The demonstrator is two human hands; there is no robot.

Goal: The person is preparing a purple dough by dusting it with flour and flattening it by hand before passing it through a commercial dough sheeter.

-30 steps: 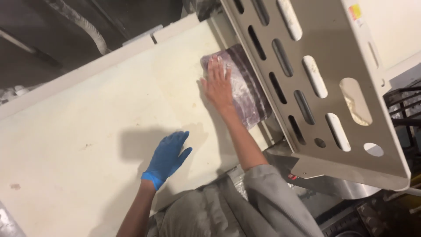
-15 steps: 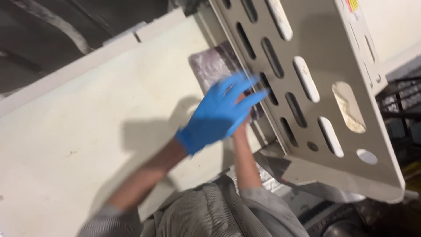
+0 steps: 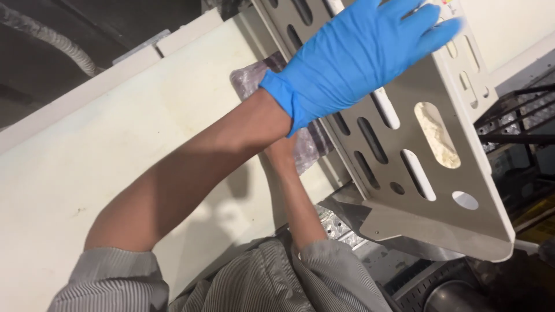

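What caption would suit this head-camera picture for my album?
A blue-gloved left hand reaches across a slotted metal guard while the bare right forearm stretches toward a purplish slab on a pale table.

Left hand (image 3: pixel 352 55), in a blue glove, was raised with fingers spread flat, forearm bare. It crossed over the right forearm; the right hand was hidden beneath it.
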